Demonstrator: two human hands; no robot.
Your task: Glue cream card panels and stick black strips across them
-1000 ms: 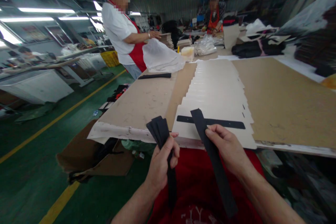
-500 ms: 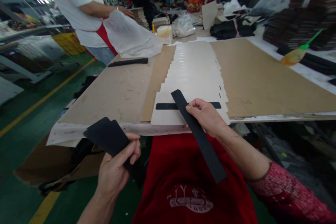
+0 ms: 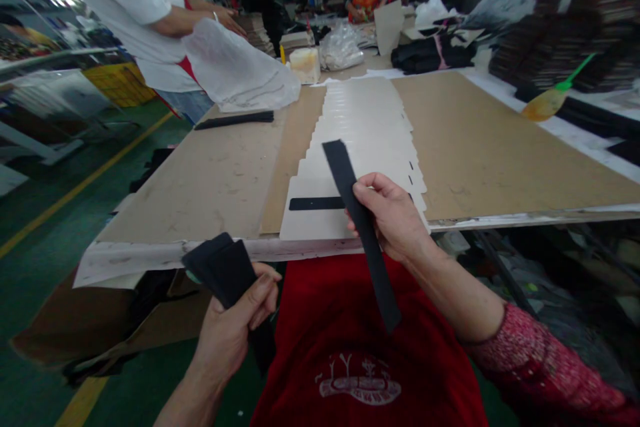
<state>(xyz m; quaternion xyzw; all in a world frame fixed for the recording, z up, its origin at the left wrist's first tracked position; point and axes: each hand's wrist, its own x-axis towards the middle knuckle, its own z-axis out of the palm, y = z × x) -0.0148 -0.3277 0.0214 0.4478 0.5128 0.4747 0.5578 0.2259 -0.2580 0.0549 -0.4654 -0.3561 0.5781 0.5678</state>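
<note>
A bundle of black strips (image 3: 225,270) is gripped in my left hand (image 3: 240,320), in front of the table's near edge. My right hand (image 3: 393,213) pinches one long black strip (image 3: 367,240) between thumb and fingers; its top end is over the pale boards and its lower end hangs before my red apron. Overlapping pale boards (image 3: 360,133) run away from me in a long row on the table. Across the nearest board lies a flat black strip (image 3: 315,204), its right part hidden behind my right hand and the held strip.
The brown table surface (image 3: 480,147) spreads on both sides of the boards. Black strips (image 3: 235,120) lie at the back left, near a translucent sheet (image 3: 240,67) beside a person in white. A yellow brush with green handle (image 3: 545,103) lies right. Another person stands behind the table.
The long strip in my right hand has lifted slightly and turned steeper. My left hand has shifted a little right with its bundle. The view has moved slightly.
</note>
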